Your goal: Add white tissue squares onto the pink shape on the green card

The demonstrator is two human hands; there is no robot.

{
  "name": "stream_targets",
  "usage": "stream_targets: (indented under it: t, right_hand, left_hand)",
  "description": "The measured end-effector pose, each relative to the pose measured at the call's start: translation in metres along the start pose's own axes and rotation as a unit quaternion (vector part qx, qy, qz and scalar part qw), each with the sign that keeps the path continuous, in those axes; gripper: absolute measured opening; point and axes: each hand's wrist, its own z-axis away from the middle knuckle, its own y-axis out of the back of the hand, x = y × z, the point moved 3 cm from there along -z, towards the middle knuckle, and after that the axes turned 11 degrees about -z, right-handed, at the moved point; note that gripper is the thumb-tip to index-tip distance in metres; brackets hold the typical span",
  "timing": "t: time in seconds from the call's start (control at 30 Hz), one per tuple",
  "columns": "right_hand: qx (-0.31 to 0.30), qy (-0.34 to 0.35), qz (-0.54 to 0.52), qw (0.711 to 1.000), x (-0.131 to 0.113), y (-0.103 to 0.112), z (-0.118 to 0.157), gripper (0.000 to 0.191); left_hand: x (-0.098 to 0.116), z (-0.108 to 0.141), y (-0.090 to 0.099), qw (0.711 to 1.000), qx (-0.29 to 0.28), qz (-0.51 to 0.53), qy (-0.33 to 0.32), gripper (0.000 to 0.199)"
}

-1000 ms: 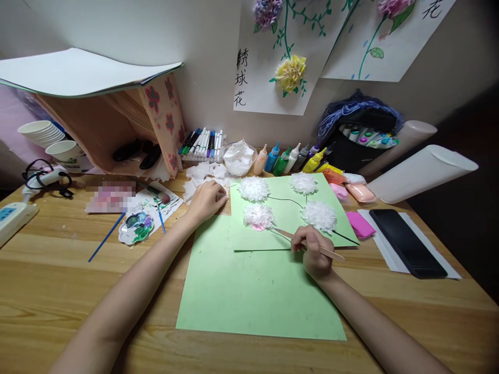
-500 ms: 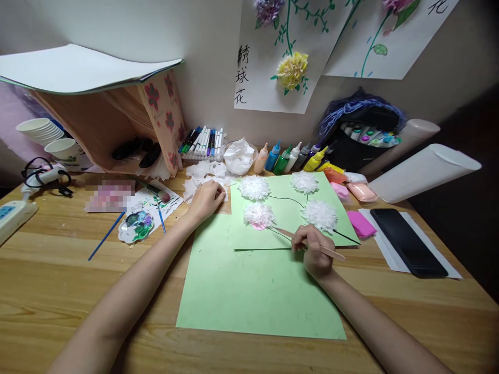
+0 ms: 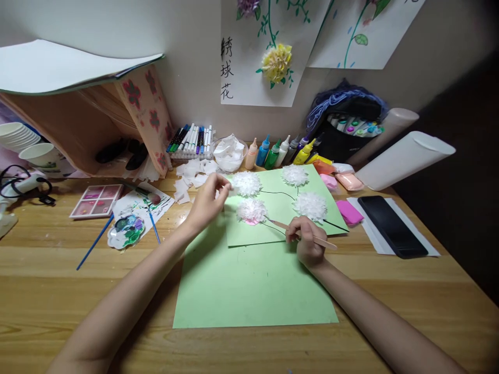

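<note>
My right hand point(image 3: 307, 240) is wrapped round a flat wooden stick point(image 3: 325, 242), whose tip points at the lower-left white paper flower point(image 3: 251, 210), which shows pink at its bottom edge. My left hand point(image 3: 210, 200) pinches a small white paper piece point(image 3: 234, 190) beside the upper-left white flower point(image 3: 246, 183). Two more white flowers, one upper right point(image 3: 295, 175) and one lower right point(image 3: 311, 205), sit on the smaller green sheet point(image 3: 241, 238) with thin dark stem lines. Under it lies a larger green sheet point(image 3: 255, 291).
White paper scraps point(image 3: 191, 178) and a bowl of scraps point(image 3: 229, 153) lie behind my left hand. Paint bottles point(image 3: 272, 154) stand along the wall. At right are pink clay point(image 3: 350, 212) and a phone point(image 3: 392, 226); at left, a paint palette point(image 3: 127, 230) and brushes point(image 3: 95, 241).
My left hand has lifted from the scraps and moved toward the flowers with a paper piece. The stick stays in my right hand. The whole view has shifted a little.
</note>
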Motion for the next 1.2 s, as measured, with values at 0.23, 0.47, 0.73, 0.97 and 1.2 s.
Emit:
stream_targets:
  t: [0.23, 0.47, 0.73, 0.97, 1.2]
  right_hand:
    - [-0.047, 0.003, 0.022, 0.999, -0.007, -0.003, -0.004, 0.045]
    - [-0.118, -0.059, 0.028, 0.991, -0.004, -0.011, -0.010, 0.038]
    - [-0.072, -0.131, -0.022, 0.989, 0.003, -0.012, -0.015, 0.036]
    - [-0.058, -0.124, -0.025, 0.990, 0.003, -0.011, -0.014, 0.036]
    - [-0.067, 0.015, 0.060, 0.996, -0.011, -0.008, -0.009, 0.043]
  left_hand:
    - [0.030, 0.037, -0.043, 0.959, -0.243, 0.145, 0.006, 0.010]
    - [0.024, 0.055, -0.061, 0.958, -0.272, 0.087, 0.036, 0.015]
    - [0.027, 0.057, -0.064, 0.988, -0.138, 0.030, 0.058, 0.011]
    - [0.027, 0.049, -0.065, 0.996, -0.068, -0.047, 0.016, 0.004]
    - [0.031, 0.052, -0.065, 0.994, -0.041, -0.084, -0.055, 0.006]
